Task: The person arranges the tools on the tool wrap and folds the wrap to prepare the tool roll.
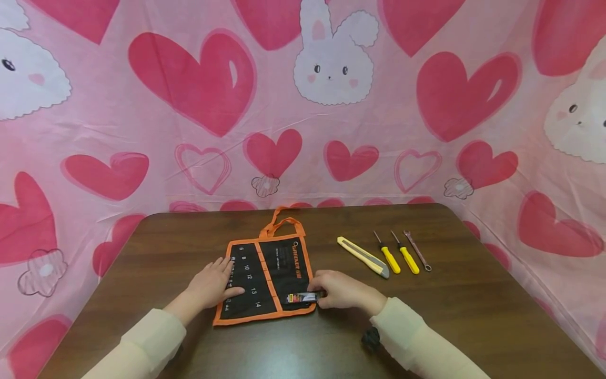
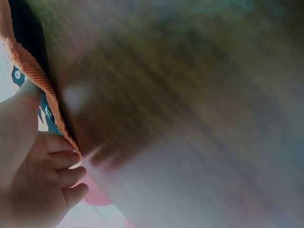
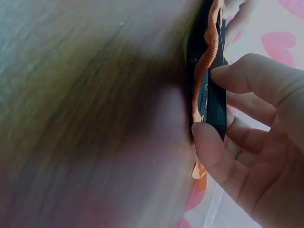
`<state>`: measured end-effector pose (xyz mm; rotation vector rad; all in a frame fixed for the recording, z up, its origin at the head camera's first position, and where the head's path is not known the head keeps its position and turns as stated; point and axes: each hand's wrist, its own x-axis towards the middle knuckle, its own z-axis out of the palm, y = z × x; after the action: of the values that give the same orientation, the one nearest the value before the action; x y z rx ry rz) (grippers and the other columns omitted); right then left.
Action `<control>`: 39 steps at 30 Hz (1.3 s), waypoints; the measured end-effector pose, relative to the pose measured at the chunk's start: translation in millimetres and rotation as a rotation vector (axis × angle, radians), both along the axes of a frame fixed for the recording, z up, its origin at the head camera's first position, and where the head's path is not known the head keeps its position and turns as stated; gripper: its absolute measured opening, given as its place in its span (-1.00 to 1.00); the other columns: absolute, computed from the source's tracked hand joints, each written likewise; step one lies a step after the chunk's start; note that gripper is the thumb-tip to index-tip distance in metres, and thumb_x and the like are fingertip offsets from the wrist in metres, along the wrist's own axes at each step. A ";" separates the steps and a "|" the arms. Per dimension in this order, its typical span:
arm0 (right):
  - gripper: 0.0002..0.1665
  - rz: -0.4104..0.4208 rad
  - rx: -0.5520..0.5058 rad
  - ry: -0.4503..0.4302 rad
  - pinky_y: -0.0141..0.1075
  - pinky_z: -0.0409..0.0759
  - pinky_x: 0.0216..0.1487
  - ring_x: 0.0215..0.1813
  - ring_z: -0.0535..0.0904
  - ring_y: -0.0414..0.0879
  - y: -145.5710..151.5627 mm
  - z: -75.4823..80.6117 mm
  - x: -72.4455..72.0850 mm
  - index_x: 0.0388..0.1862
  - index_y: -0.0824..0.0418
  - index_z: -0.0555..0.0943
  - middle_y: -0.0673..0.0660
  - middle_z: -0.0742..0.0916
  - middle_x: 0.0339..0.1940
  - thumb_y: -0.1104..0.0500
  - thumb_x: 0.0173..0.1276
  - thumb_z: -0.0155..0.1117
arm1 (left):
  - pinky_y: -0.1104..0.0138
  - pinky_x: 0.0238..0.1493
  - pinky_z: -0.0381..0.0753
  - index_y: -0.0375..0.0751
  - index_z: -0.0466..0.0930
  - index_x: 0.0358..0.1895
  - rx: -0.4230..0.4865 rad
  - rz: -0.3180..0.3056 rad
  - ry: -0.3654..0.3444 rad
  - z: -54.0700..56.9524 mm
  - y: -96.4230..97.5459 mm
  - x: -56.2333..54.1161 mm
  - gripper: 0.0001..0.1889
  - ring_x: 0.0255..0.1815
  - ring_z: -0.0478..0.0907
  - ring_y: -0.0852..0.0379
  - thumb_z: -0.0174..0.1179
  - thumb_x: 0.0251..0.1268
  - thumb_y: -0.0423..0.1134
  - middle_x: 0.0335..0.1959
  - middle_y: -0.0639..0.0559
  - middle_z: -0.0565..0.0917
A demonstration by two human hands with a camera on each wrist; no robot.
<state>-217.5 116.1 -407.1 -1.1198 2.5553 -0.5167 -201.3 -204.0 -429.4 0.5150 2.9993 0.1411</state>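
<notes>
A black tool pouch [image 1: 251,279] with orange edging and white printed numbers lies flat on the table. My left hand [image 1: 213,284] rests on its left side, the fingers fairly straight; in the left wrist view, this hand [image 2: 35,166] touches the orange-edged border [image 2: 50,92]. At the pouch's lower right, my right hand [image 1: 342,291] pinches the end of a small flat black case [image 1: 301,297] with a red and yellow label. In the right wrist view, the case [image 3: 217,107] sits against the pouch's orange edge, gripped between the right hand's [image 3: 266,123] thumb and fingers.
Right of the pouch lie a yellow utility knife [image 1: 363,257], two yellow-handled screwdrivers [image 1: 390,260] and a combination wrench [image 1: 417,250]. An orange strap [image 1: 284,223] extends from the pouch's far edge. Behind the wooden table [image 1: 189,226] hangs a pink heart-patterned cloth [image 1: 284,116].
</notes>
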 end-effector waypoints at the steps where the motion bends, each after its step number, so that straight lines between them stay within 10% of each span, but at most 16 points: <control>1: -0.73 0.004 0.000 -0.005 -0.44 0.45 -0.31 -0.38 0.41 -0.27 -0.7 0.0 0.0 -0.19 0.16 0.68 -0.15 0.53 -0.40 0.27 0.07 0.36 | -0.10 0.23 0.14 -0.55 0.29 0.22 -0.001 0.000 0.001 -0.2 -0.2 0.0 -0.13 0.29 0.15 -0.33 0.14 0.12 0.22 0.26 -0.42 0.26; 39: -0.68 0.084 0.018 0.034 -0.49 0.38 -0.44 -0.42 0.37 -0.29 -38.1 -8.7 1.9 -0.12 0.15 0.69 -0.13 0.52 -0.40 0.28 0.09 0.34 | -0.08 0.25 0.12 -0.55 0.29 0.22 -0.014 0.000 -0.006 0.6 1.3 0.1 -0.13 0.30 0.14 -0.32 0.13 0.13 0.22 0.27 -0.42 0.26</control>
<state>-215.6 78.1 -415.8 -1.2337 2.5240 -0.4574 -201.2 -202.7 -428.8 0.5116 2.9923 0.1213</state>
